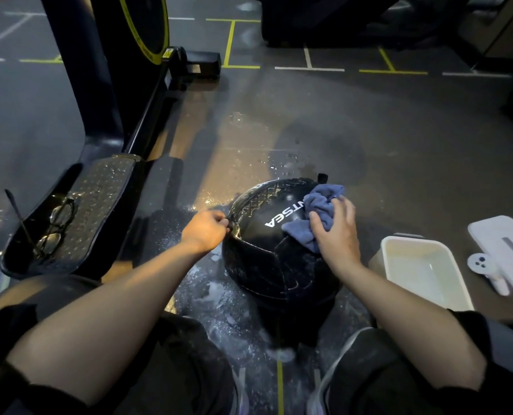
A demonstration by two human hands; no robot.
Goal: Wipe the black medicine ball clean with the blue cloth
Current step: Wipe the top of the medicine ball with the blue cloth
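Note:
The black medicine ball with white lettering and stitched seams rests on the wet gym floor between my knees. My right hand presses the crumpled blue cloth against the ball's upper right side. My left hand is closed on a seam or strap at the ball's left edge and holds the ball steady. The lower part of the ball is in shadow.
A white plastic tub stands right of the ball, with a white lid and a small white object beyond it. An exercise machine's pedal at left holds a pair of glasses. Water and foam speckle the floor.

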